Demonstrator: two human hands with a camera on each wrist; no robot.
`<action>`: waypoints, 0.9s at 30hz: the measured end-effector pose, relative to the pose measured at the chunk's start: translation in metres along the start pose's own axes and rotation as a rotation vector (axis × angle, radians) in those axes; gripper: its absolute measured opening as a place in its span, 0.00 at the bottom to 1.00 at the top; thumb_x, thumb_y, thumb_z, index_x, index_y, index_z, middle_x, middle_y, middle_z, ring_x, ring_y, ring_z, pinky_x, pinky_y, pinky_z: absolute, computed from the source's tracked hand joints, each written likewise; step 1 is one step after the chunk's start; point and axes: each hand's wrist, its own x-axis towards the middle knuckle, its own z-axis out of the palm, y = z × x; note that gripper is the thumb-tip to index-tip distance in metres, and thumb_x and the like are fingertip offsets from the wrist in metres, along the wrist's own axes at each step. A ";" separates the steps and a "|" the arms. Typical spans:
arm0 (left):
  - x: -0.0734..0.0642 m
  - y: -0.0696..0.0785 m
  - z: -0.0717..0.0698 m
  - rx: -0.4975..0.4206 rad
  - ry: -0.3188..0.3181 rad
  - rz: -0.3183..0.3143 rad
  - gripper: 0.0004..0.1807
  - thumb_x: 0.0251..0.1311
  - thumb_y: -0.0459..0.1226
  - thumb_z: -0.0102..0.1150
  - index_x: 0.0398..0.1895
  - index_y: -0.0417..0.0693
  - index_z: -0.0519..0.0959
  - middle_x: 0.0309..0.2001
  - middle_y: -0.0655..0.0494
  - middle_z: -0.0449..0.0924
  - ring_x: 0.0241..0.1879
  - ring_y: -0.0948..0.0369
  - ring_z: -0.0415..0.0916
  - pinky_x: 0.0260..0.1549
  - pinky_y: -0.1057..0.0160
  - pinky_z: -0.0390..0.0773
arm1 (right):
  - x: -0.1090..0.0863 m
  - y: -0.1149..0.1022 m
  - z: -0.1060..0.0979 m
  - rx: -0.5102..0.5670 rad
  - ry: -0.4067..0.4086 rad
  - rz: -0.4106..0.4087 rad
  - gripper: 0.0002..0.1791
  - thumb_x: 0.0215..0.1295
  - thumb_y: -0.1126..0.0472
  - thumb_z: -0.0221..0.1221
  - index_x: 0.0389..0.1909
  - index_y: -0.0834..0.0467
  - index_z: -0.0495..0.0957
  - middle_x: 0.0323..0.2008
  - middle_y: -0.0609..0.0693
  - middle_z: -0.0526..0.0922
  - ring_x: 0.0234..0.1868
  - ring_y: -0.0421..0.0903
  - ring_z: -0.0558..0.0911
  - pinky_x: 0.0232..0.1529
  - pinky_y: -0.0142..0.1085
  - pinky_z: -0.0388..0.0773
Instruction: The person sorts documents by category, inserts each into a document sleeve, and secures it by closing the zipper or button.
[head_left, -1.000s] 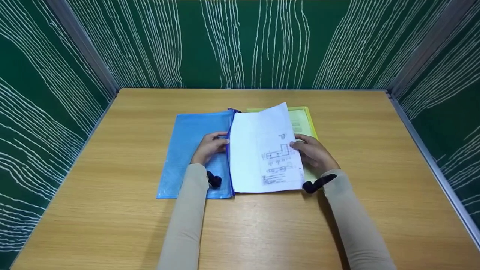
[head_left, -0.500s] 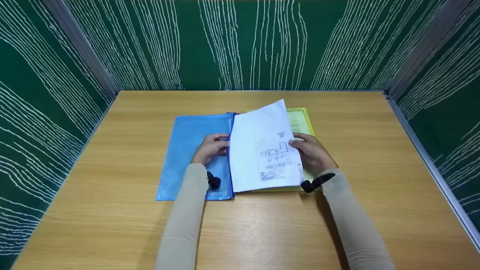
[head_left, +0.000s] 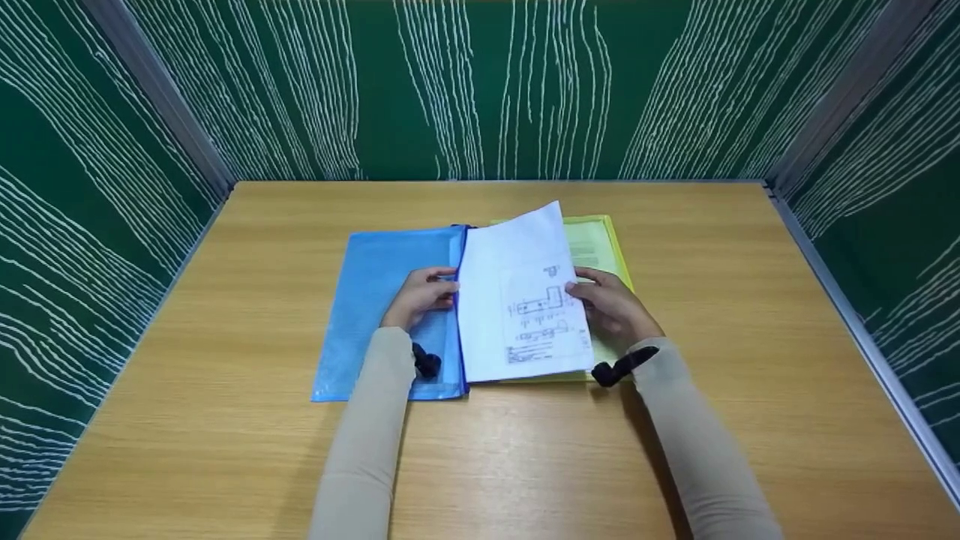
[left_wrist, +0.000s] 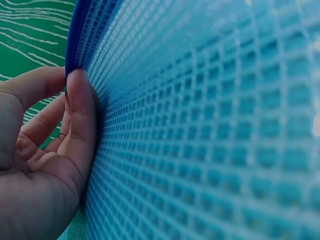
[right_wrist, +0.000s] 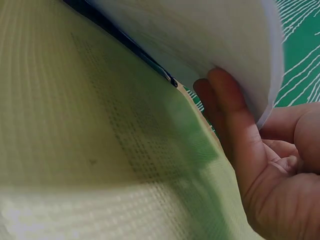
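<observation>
A blue mesh zipper pouch lies on the table, its zipper edge facing right. My left hand pinches that edge; the left wrist view shows thumb and fingers at the dark blue zipper. White paper, printed with line drawings, extends from the pouch's opening. My right hand grips the paper's right edge, thumb on top and fingers beneath. The paper bows upward, its far right corner raised. Below it lies a yellow mesh pouch, mostly covered by the paper; the right wrist view shows its mesh close under the hand.
The wooden table carries both pouches near its middle. Green panels with white wavy lines enclose the back and sides, joined by grey metal posts. Dark wrist-worn devices sit at both cuffs.
My right hand has shifted slightly left with the paper, so its right edge sits closer to the blue pouch. More of the yellow pouch shows. My left hand keeps its grip nearly in place.
</observation>
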 end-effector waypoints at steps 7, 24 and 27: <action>0.000 0.000 -0.001 -0.010 0.006 0.005 0.23 0.62 0.33 0.59 0.62 0.46 0.74 0.44 0.50 0.78 0.29 0.63 0.77 0.33 0.67 0.80 | 0.002 0.001 0.002 0.007 -0.023 -0.009 0.27 0.71 0.64 0.53 0.69 0.59 0.62 0.37 0.49 0.85 0.32 0.40 0.84 0.30 0.29 0.80; 0.002 0.000 0.001 -0.042 -0.010 0.011 0.24 0.61 0.33 0.60 0.62 0.46 0.73 0.34 0.51 0.79 0.27 0.62 0.77 0.32 0.66 0.80 | 0.005 0.002 0.010 0.078 -0.047 -0.011 0.27 0.69 0.64 0.55 0.68 0.60 0.64 0.39 0.52 0.85 0.36 0.45 0.86 0.36 0.34 0.84; 0.003 -0.001 0.001 -0.049 -0.011 0.010 0.24 0.61 0.33 0.60 0.62 0.47 0.73 0.34 0.51 0.79 0.27 0.62 0.77 0.32 0.66 0.80 | 0.007 0.002 0.013 0.086 -0.050 -0.007 0.27 0.69 0.64 0.56 0.67 0.60 0.64 0.40 0.53 0.85 0.37 0.45 0.86 0.37 0.35 0.84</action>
